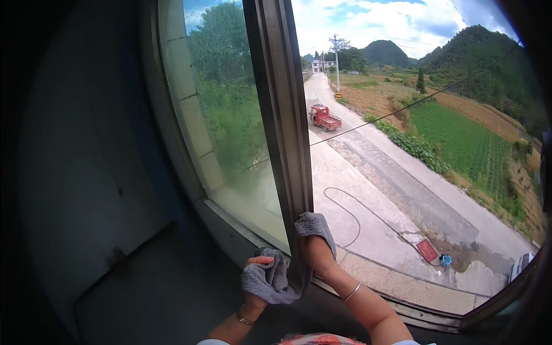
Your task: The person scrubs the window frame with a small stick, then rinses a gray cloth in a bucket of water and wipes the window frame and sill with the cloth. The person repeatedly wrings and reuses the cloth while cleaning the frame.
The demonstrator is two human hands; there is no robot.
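Observation:
A grey towelling cloth (275, 283) stretches between my two hands at the lower part of the dark metal window frame (280, 109). My left hand (260, 261) is closed round a bunched end of it on the room side. The thumb shows on top, while the other fingers are hidden in the folds. On the opening side of the frame, my right hand (315, 250) presses the other end of the cloth against the upright. Cloth covers its fingers. The sliding pane (230, 121) to the left looks hazy near its bottom.
Below the frame runs the window track (402, 307), beside a tiled outer ledge (391, 282). A dim wall (86, 144) stands at left. Far below outside are a concrete yard with a hose (359, 221), a red mat (427, 251), a blue bucket (445, 260) and a red truck (325, 118).

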